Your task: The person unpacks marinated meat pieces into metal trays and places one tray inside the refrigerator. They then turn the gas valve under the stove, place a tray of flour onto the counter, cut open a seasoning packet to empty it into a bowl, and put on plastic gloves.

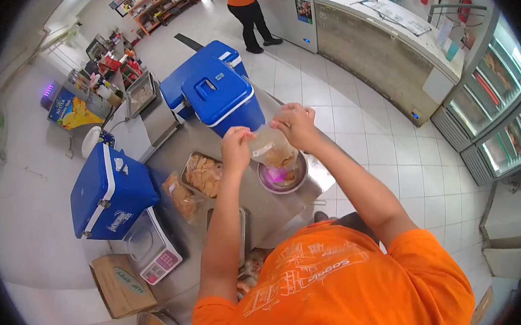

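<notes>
A clear plastic bag [273, 152] with brownish contents at its bottom hangs between my hands. My left hand [236, 147] pinches its left top corner, and my right hand [296, 125] grips the right top corner. Below the bag, a round metal bowl [299, 183] stands on the steel table [255, 220], with something pink and a small brownish piece inside. To the left of the bowl lies a metal tray of raw-looking meat pieces [203, 175], and beside it a filled plastic bag [181, 198].
Blue cooler boxes [218, 99] stand behind my hands; another blue cooler [112, 191] is at the left, near a scale [159, 265] and a cardboard box [121, 285]. A person in orange [243, 0] stands by the white freezers [290, 18].
</notes>
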Action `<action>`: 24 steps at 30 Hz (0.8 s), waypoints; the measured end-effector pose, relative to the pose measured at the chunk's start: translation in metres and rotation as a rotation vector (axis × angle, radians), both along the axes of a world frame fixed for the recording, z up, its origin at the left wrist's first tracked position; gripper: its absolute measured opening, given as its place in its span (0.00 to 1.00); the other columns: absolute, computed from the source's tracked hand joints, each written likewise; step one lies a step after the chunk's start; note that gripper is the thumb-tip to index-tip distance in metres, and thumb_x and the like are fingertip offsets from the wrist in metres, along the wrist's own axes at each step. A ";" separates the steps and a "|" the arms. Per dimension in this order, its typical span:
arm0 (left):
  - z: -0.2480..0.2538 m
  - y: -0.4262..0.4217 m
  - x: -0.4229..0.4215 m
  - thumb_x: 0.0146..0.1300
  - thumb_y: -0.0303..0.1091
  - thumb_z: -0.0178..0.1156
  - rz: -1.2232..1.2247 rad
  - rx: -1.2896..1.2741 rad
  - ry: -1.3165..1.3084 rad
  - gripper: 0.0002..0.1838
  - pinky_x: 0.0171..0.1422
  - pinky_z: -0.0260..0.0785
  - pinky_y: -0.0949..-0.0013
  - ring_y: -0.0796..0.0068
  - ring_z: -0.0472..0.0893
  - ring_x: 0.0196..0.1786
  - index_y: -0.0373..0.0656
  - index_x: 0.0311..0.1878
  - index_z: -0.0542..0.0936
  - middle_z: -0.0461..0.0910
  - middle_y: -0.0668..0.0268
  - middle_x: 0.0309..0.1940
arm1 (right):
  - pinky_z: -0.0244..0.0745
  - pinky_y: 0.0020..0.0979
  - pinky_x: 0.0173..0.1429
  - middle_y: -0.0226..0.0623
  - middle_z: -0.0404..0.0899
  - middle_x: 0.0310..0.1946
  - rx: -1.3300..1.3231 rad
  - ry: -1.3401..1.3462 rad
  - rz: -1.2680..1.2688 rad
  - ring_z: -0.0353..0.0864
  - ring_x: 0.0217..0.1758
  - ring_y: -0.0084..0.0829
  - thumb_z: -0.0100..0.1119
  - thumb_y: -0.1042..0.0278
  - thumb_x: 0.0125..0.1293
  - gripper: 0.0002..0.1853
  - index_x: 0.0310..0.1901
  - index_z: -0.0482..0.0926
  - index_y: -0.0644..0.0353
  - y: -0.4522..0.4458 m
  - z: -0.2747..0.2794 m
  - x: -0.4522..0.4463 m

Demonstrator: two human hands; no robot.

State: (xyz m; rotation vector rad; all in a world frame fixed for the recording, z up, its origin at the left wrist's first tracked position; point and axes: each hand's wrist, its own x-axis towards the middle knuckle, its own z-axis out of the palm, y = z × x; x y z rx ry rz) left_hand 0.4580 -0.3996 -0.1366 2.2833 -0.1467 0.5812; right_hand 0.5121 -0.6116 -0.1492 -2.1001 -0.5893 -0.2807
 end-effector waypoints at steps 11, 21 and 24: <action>-0.012 -0.002 -0.057 0.73 0.34 0.60 -0.113 -0.277 0.293 0.12 0.50 0.74 0.67 0.69 0.84 0.44 0.38 0.35 0.86 0.85 0.63 0.42 | 0.74 0.43 0.57 0.42 0.86 0.44 0.100 0.034 0.256 0.82 0.49 0.45 0.64 0.60 0.71 0.11 0.40 0.87 0.58 -0.057 -0.044 -0.060; -0.199 -0.025 0.013 0.66 0.28 0.60 -0.193 -0.043 0.383 0.10 0.49 0.77 0.58 0.58 0.86 0.42 0.38 0.49 0.82 0.87 0.54 0.40 | 0.76 0.37 0.57 0.47 0.83 0.50 0.159 0.225 -0.090 0.83 0.44 0.50 0.71 0.50 0.64 0.17 0.40 0.87 0.56 -0.077 -0.153 -0.137; -0.212 -0.045 0.024 0.64 0.26 0.60 -0.278 0.072 0.480 0.11 0.53 0.77 0.54 0.52 0.86 0.47 0.39 0.49 0.82 0.86 0.49 0.43 | 0.78 0.42 0.52 0.48 0.85 0.45 0.144 0.966 -0.329 0.84 0.45 0.50 0.70 0.47 0.64 0.26 0.46 0.80 0.66 -0.052 -0.131 -0.130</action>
